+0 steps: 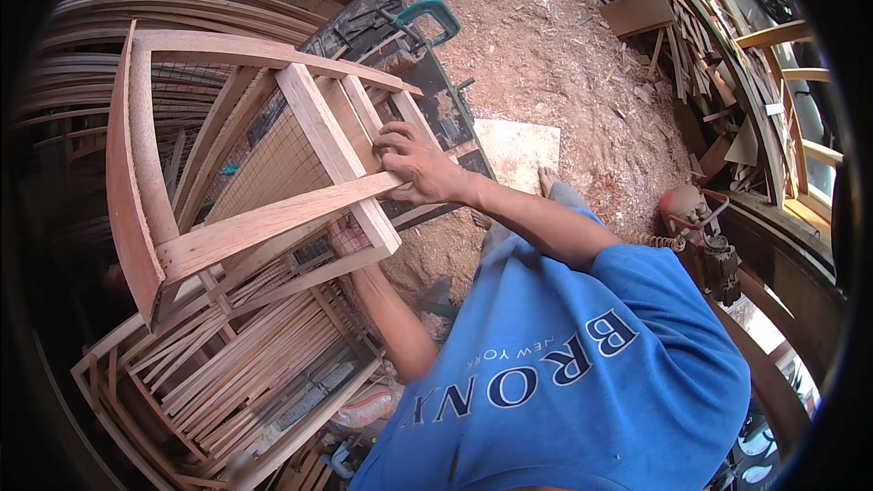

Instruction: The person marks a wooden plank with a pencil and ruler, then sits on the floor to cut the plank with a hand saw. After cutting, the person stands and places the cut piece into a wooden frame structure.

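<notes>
A pale wooden frame [273,218] with curved rails and a reddish-brown outer panel [127,191] is tilted in front of me. Fine wire mesh [273,164] shows between its members. My right hand [418,164] has its fingers curled over the frame's right end, where a long rail meets a crosspiece [318,123]. Lower down, my left hand [348,236] reaches inside the frame, its fingers bent against the wood and partly hidden by mesh and rails.
Behind the frame lies a dark workbench [450,118] with a teal clamp [432,18]. Long wooden strips [100,9] are stacked at left; a slatted wooden piece [245,373] stands below. Sawdust covers the floor [546,55]. A red machine [687,209] and scrap wood [709,82] are at right.
</notes>
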`<state>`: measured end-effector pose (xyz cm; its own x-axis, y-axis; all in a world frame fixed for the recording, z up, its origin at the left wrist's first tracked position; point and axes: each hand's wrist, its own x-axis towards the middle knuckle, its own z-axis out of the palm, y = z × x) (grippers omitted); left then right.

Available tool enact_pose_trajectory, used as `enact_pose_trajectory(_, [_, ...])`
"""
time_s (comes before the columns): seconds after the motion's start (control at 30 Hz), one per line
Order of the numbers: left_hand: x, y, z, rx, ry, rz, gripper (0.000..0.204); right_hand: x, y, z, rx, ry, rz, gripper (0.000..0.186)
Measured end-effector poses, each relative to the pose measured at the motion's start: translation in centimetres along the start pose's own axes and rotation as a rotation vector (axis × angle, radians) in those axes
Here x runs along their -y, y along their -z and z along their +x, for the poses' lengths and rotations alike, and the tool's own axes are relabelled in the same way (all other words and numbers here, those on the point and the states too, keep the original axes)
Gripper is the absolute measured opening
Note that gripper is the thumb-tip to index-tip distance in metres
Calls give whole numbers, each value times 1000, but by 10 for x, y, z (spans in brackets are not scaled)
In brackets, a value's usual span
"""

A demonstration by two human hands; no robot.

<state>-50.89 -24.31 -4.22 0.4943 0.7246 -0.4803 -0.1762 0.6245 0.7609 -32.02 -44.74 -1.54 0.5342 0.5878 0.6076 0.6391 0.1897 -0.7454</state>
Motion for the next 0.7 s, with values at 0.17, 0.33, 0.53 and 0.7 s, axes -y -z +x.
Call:
enact_pose_trajectory(0.17, [0, 11, 6, 58, 26, 10, 35, -4, 3, 2, 41, 8, 17, 43])
enact_pose_trajectory(0.33, [-2, 8, 5, -8, -30, 168, 38, -5, 12, 2, 142, 1, 47, 45])
enact_pose_trajectory(0.53, [11, -17, -9, -29, -132, 12, 33, -3, 22, 9, 221, 17, -13, 45])
enact_pose_trajectory(0.7, [11, -34, -23, 38, -163, -5, 33, 5, 14, 6, 142, -13, -76, 39])
